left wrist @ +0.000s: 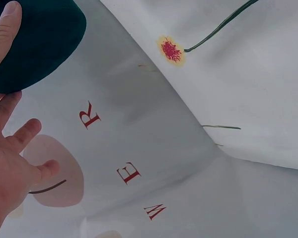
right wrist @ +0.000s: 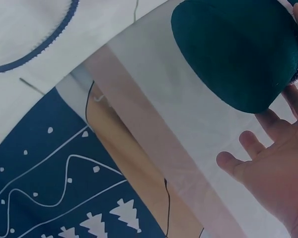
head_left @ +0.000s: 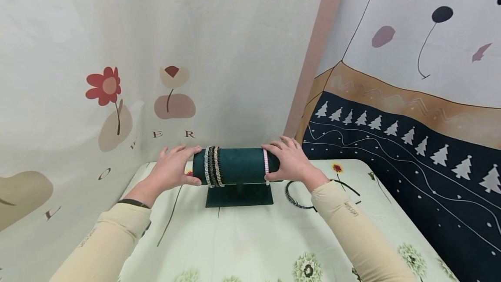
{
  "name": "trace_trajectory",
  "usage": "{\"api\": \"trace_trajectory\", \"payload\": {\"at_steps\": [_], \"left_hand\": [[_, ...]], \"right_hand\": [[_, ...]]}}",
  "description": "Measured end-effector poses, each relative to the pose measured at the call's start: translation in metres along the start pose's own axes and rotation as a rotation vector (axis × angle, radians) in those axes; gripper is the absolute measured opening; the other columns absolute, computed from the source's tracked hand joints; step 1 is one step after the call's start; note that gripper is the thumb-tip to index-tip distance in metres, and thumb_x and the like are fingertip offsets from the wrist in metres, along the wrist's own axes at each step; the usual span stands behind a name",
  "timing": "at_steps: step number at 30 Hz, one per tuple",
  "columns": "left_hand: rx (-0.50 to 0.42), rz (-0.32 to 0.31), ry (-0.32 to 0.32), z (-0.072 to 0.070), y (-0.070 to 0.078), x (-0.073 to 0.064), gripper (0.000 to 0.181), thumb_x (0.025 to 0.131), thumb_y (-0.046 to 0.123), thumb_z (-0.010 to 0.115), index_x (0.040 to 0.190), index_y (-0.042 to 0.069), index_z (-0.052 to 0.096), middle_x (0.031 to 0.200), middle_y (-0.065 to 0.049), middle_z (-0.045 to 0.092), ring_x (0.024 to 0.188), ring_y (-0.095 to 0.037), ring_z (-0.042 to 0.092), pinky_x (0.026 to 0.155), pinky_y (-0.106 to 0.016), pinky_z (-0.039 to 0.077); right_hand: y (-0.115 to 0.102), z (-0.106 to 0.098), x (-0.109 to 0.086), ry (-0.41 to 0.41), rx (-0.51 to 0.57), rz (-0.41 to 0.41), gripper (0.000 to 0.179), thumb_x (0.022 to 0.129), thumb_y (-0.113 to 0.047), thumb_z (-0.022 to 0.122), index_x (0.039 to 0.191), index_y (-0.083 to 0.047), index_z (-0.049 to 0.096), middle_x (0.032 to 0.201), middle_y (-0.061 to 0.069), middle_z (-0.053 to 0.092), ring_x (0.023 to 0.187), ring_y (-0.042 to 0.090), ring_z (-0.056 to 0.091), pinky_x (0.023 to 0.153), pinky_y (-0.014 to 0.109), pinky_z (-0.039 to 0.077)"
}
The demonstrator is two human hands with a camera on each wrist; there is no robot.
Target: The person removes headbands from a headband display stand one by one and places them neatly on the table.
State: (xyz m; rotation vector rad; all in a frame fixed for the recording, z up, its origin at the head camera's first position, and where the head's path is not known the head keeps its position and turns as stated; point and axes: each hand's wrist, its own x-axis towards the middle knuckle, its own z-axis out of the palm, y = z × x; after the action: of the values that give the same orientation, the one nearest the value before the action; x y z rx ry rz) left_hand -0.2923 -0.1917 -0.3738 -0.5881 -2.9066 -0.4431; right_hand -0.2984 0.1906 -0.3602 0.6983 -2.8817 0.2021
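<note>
Gripping bracelet stand ends, hands well apart near table's far edge.

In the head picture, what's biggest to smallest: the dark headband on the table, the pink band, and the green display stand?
Largest to smallest, by how much shows:
1. Green display stand
2. Dark headband, partly hidden by the right sleeve
3. Pink band, just a thin strip

Two hands, one stand, one headband, one pink band, several other bands show.
</note>
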Motion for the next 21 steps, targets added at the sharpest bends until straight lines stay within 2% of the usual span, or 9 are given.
{"api": "trace_trajectory", "payload": {"at_steps": [7,11,15,18,21], "left_hand": [[0.003,0.004,0.001,0.000,0.000,0.000,0.108,0.072,0.040,0.100,0.162,0.012,0.047,0.160,-0.020,0.055,0.156,-0.051,0.033,0.124,-0.082,0.009],[0.004,0.002,0.000,0.000,-0.001,0.000,0.108,0.072,0.040,0.100,0.162,0.013,0.047,0.160,-0.020,0.056,0.156,-0.051,0.033,0.124,-0.081,0.009],[0.005,-0.003,-0.004,0.000,0.000,0.001,0.108,0.072,0.041,0.100,0.162,0.013,0.046,0.160,-0.020,0.056,0.157,-0.050,0.033,0.124,-0.081,0.009],[0.008,-0.003,-0.005,0.000,0.000,0.001,0.108,0.072,0.041,0.100,0.162,0.013,0.046,0.160,-0.020,0.056,0.156,-0.050,0.033,0.124,-0.082,0.010],[0.010,-0.003,-0.003,0.000,0.000,0.001,0.108,0.072,0.041,0.100,0.162,0.013,0.046,0.160,-0.020,0.056,0.156,-0.051,0.033,0.124,-0.082,0.010]], "right_hand": [[0.005,0.003,0.000,-0.018,0.058,0.002,0.094,0.083,-0.055,0.087,0.162,-0.028,0.046,0.166,0.009,0.048,0.163,0.042,0.021,0.130,0.071,0.020],[0.008,0.005,0.002,-0.048,0.113,0.015,0.109,0.077,-0.056,0.092,0.167,-0.027,0.038,0.168,0.010,0.046,0.164,0.042,0.018,0.130,0.072,0.020],[0.012,0.009,0.005,-0.088,0.131,0.041,0.121,0.072,-0.057,0.096,0.170,-0.028,0.030,0.170,0.011,0.041,0.165,0.043,0.011,0.130,0.074,0.015],[0.014,0.012,0.006,-0.097,0.122,0.052,0.121,0.071,-0.059,0.095,0.170,-0.030,0.030,0.171,0.011,0.038,0.165,0.043,0.009,0.130,0.076,0.010],[0.015,0.013,0.007,-0.089,0.112,0.054,0.118,0.072,-0.059,0.094,0.168,-0.032,0.032,0.171,0.011,0.039,0.165,0.043,0.010,0.129,0.077,0.011]]}}
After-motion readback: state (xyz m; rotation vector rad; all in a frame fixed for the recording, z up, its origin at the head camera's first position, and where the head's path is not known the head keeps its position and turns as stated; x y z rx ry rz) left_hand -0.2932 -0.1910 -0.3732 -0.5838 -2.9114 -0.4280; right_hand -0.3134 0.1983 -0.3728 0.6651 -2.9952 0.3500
